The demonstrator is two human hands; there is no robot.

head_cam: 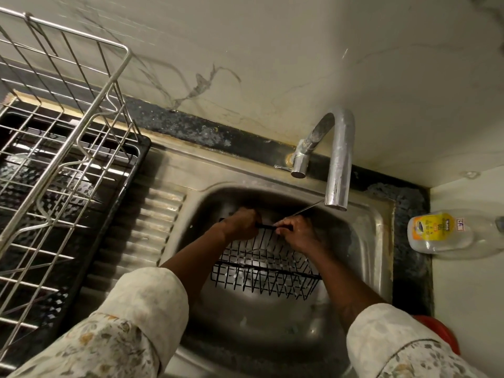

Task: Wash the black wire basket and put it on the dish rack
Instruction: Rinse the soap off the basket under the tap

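The black wire basket (266,264) sits inside the steel sink (365,241), below the tap. My left hand (241,223) grips the far rim of the basket on the left. Right beside it my right hand (296,233) grips the same rim, fingers curled over the black bar. Both forearms cross over the basket and hide part of its sides. The steel wire dish rack (62,148) stands on a black drip tray (136,165) at the left of the sink.
A chrome tap (336,162) arches over the sink's back edge; no water stream is visible. A clear plastic bottle with a yellow label (450,233) lies on the counter at right. Something red (439,332) shows at the lower right. A ribbed drainboard (152,222) lies between sink and rack.
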